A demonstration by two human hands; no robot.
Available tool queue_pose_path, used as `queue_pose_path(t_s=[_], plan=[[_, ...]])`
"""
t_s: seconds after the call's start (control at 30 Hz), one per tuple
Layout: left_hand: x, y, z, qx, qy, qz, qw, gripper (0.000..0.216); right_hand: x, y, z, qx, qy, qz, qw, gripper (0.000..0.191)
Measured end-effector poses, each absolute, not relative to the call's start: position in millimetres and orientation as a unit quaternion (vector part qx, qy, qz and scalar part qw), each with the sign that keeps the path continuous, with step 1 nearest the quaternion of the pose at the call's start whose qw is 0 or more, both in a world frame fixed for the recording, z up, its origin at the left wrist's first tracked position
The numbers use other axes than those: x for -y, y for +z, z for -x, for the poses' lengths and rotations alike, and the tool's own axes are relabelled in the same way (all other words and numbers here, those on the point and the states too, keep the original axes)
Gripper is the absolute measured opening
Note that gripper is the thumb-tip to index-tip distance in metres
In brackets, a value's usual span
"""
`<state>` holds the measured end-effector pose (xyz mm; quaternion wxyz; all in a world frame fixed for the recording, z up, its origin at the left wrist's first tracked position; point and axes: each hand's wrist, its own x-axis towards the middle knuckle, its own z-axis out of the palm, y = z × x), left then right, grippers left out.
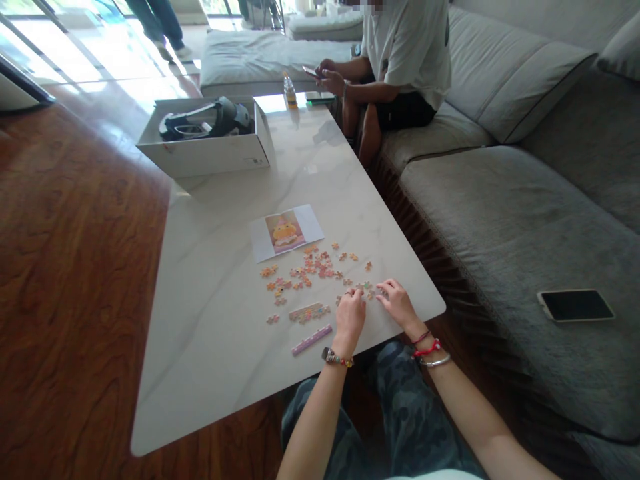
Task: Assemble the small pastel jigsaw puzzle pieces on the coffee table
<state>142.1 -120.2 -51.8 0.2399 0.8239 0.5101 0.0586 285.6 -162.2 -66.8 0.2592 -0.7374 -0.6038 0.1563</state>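
Note:
Both my hands rest at the near edge of a white marble table [215,320]. My left hand [349,315] and my right hand [397,303] are bent over a few small jigsaw pieces [367,288], fingertips pinched on them. Several loose pink and orange pieces [310,270] lie scattered just beyond. A joined strip of pieces [309,312] and a pink edge strip [312,339] lie left of my left hand. A reference picture [286,232] of a yellow figure lies farther up the table.
An open white box [205,143] holding a dark headset stands at the far left of the table. A small bottle [290,91] stands at the far end. A person sits on the grey sofa [510,220] holding a phone. Another phone [575,305] lies on the sofa.

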Motion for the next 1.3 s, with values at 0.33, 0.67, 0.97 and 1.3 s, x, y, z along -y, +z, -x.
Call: queue_pose_path(t_s=[0.33,0.67,0.97,1.3], plan=[[112.2,-43.1,-135.3,-0.534,0.055,-0.81,0.235,0.025,147.7,-63.5,-286.9,0.604,0.147,0.74,0.257,0.021],[123.2,-39.7,-106.2,-0.567,0.081,-0.782,0.245,0.025,114.4,-62.7,-274.8,0.586,0.19,0.764,0.191,0.009],[131.3,-38.8,-48.9,-0.652,0.111,-0.71,0.243,0.023,124.7,-47.3,-233.6,0.5,0.444,0.64,0.379,0.009],[118.1,-46.4,-51.5,-0.629,0.103,-0.729,0.25,0.019,117.4,-63.2,-191.8,0.575,0.394,0.661,0.277,0.01]])
